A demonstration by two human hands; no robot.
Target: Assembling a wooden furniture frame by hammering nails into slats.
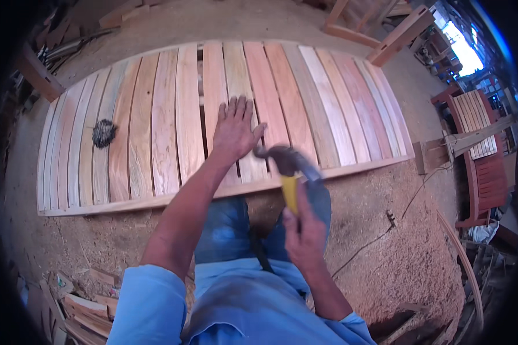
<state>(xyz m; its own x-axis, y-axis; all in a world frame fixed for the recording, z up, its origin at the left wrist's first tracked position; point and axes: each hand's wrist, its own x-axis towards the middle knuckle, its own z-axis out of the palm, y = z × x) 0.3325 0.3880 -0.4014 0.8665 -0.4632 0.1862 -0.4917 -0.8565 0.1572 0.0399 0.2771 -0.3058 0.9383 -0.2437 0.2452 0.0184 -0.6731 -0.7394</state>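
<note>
In front of me lies a long wooden frame covered with side-by-side slats (190, 121) in pink, tan and pale tones. My left hand (234, 132) rests flat on the slats near the middle, fingers stretched toward the far side. My right hand (304, 236) is closed around the yellow handle of a claw hammer (292, 164). The hammer's head is raised over the near edge, just right of my left hand, and blurred by motion. A wider dark gap runs between two slats left of my hand. Farther left, a dark, spiky heap of nails (104, 133) sits on the slats.
Wooden posts (400, 37) rise at the far right corner, and another (40, 75) at the far left. A reddish slatted wooden piece (483, 155) stands at right. A cable (365, 250) crosses the sawdust (408, 270); scrap wood (89, 313) lies lower left.
</note>
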